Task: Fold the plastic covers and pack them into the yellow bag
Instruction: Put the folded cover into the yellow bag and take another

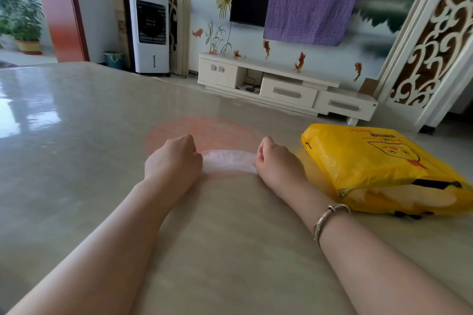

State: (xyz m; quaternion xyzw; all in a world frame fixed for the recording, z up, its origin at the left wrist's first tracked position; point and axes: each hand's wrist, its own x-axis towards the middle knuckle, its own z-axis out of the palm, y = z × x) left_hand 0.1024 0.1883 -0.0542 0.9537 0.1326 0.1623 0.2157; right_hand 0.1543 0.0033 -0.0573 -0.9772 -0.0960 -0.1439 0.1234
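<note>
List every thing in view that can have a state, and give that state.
left hand: fingers curled, gripping one end of the plastic cover
right hand: fingers curled, gripping the other end
plastic cover: folded into a narrow strip, stretched between both hands on the table
yellow bag: lying on its side on the table, mouth open, pale contents showing
table: glossy, holding cover and bag

Soft daylight is admitted from the left; glare is reflected off the glossy tabletop point(33, 110). Edges are bent and slightly blurred.
</note>
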